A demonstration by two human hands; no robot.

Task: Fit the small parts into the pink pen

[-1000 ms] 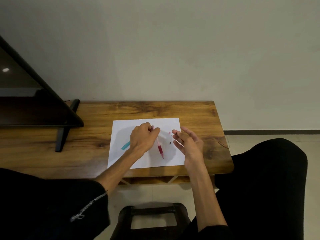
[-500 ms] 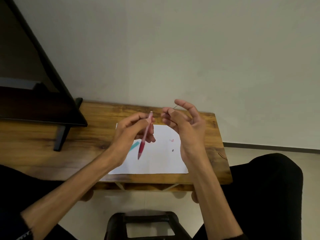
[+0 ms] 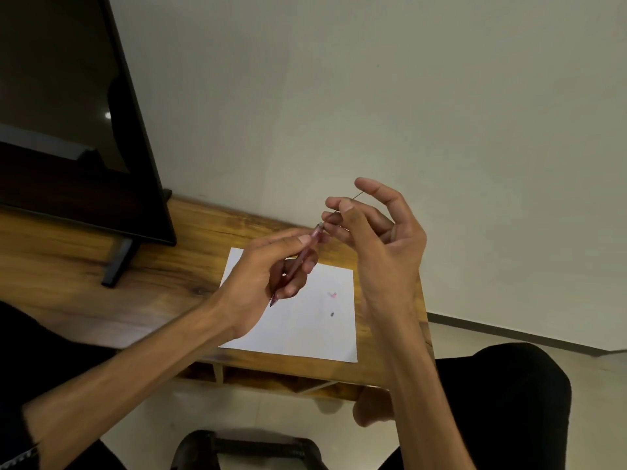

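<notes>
Left hand point(image 3: 268, 283) grips the red mechanical pencil point(image 3: 298, 262); at its one o'clock, the right hand point(image 3: 380, 245) pinches a pencil lead point(image 3: 342, 206) — likely brittle, best held near its tip.

no readable text, label, brand or number anywhere in view

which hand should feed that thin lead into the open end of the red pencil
Probably the right hand: it pinches the thin grey lead with its lower tip at the open end of the red mechanical pencil. The left hand grips the barrel, so it seems better steadying.
</notes>
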